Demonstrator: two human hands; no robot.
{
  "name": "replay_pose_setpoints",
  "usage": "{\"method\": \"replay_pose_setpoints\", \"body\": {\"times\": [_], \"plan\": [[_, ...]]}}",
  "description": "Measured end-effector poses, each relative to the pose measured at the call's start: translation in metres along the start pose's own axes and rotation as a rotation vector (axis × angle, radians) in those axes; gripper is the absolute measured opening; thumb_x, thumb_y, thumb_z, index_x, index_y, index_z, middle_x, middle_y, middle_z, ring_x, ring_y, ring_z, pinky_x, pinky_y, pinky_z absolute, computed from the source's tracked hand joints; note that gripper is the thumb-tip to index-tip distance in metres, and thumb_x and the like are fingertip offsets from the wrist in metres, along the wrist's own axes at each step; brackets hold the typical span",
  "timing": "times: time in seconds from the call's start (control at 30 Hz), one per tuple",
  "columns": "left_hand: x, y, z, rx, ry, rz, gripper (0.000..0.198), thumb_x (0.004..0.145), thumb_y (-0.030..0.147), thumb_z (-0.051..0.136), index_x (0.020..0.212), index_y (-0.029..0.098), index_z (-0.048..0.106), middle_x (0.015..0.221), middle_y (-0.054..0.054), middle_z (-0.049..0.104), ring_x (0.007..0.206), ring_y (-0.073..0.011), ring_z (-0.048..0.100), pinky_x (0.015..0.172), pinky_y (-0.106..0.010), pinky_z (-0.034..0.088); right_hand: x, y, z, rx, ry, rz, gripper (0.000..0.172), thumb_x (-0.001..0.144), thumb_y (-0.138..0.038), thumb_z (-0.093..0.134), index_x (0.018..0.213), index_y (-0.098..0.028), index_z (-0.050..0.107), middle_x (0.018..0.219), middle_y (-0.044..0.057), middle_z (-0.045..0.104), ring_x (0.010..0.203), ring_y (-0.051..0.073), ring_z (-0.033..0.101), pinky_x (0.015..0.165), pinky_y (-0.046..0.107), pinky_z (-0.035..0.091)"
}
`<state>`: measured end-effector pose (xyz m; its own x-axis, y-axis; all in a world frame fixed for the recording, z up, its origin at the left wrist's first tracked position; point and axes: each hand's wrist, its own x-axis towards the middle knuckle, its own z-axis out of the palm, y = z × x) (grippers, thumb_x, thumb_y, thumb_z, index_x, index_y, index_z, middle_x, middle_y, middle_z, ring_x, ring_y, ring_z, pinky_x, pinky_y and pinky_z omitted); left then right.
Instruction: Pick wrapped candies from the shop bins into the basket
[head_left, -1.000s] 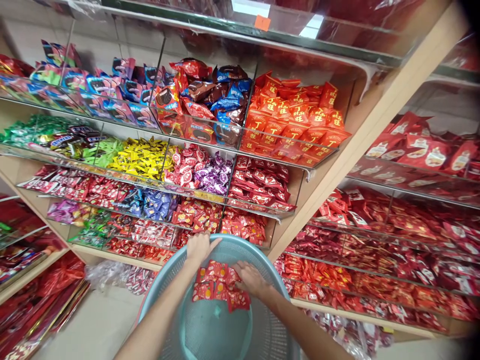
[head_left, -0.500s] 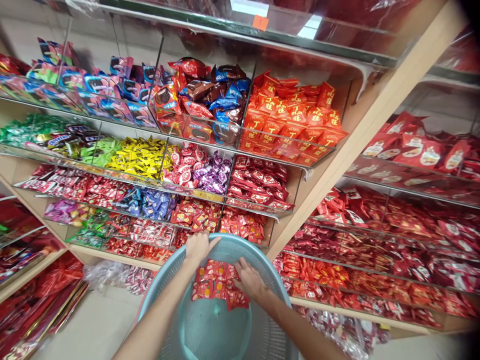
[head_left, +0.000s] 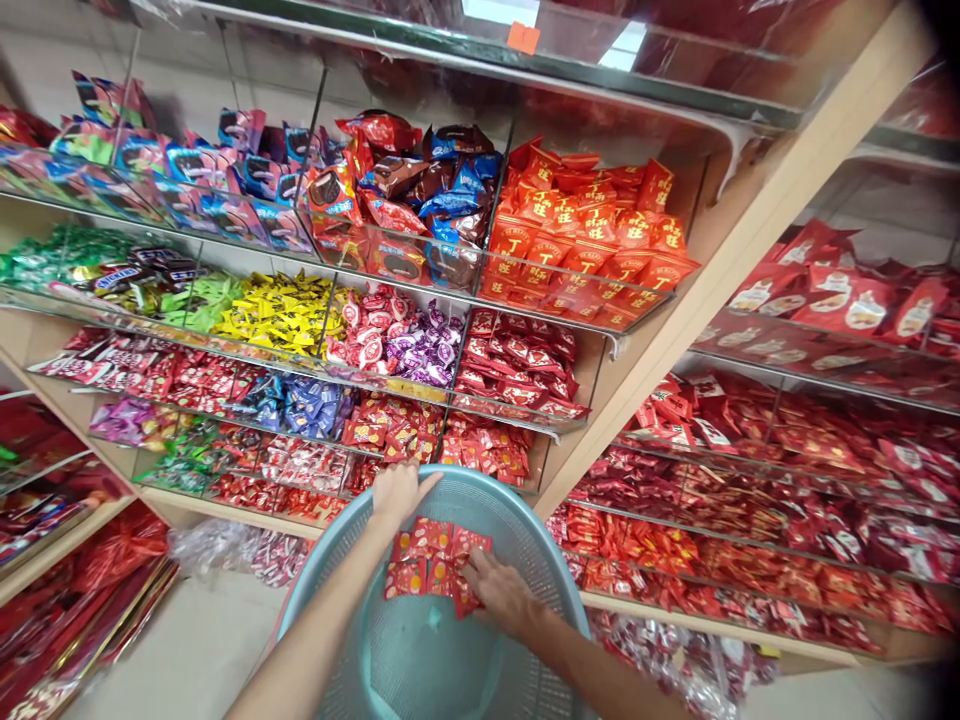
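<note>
A blue-green plastic basket with perforated sides stands below me, tilted toward the shelves. My left hand is closed over its far rim, thumb lying along the edge. Inside, several small red candy packets with orange and yellow prints lie side by side on the bottom. My right hand reaches into the basket, fingers stretched out over the packets at the right end of the group and touching them. Its fingertips partly cover those packets.
Clear-fronted shelves hold yellow-wrapped candies, purple candies, red-orange snack packs and blue cookie packs. A slanting wooden upright divides them from more red packets at right. Plastic-bagged goods lie on the floor.
My right hand has shifted down over the right-end packets, uncovering the upper right ones. My left hand stays on the rim.
</note>
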<state>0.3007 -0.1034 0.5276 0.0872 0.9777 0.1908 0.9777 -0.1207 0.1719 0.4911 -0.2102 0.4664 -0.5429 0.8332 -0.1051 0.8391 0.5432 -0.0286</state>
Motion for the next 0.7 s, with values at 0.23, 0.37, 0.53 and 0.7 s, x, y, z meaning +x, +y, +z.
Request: {"method": "replay_pose_setpoints", "body": {"times": [0.23,0.37,0.53,0.7], "plan": [[0.0,0.0,0.001,0.023,0.006,0.002,0.07,0.073,0.065,0.012,0.092,0.013,0.055,0.082,-0.012,0.061,0.078,-0.0253,0.057,0.066,-0.032,0.04,0.003,0.003,-0.003,0.089,0.013,0.1,0.044,0.063,-0.041,0.057,0.1,-0.019,0.046,0.106,0.008,0.045,0.093,0.022,0.047,0.072,0.03,0.043],[0.001,0.0,0.0,0.019,-0.006,-0.007,0.069,0.073,0.065,0.014,0.093,0.013,0.055,0.084,-0.013,0.061,0.079,-0.0253,0.057,0.067,-0.032,0.039,0.008,-0.002,-0.009,0.065,0.051,0.168,0.043,0.062,-0.038,0.059,0.098,-0.019,0.046,0.104,0.008,0.047,0.093,0.023,0.048,0.072,0.031,0.043],[0.001,0.001,0.0,0.006,-0.032,-0.018,0.07,0.073,0.065,0.015,0.095,0.012,0.055,0.084,-0.014,0.061,0.08,-0.0254,0.056,0.068,-0.033,0.039,0.01,-0.006,-0.011,0.079,0.072,0.202,0.043,0.062,-0.036,0.06,0.099,-0.021,0.045,0.102,0.007,0.048,0.091,0.023,0.049,0.071,0.03,0.043],[0.001,0.0,0.0,0.006,-0.018,-0.004,0.071,0.073,0.065,0.014,0.094,0.012,0.055,0.084,-0.014,0.06,0.078,-0.0263,0.056,0.067,-0.034,0.038,0.007,-0.006,-0.005,0.067,0.083,0.188,0.046,0.062,-0.039,0.06,0.101,-0.022,0.043,0.102,0.007,0.048,0.091,0.024,0.049,0.069,0.031,0.043]]}}
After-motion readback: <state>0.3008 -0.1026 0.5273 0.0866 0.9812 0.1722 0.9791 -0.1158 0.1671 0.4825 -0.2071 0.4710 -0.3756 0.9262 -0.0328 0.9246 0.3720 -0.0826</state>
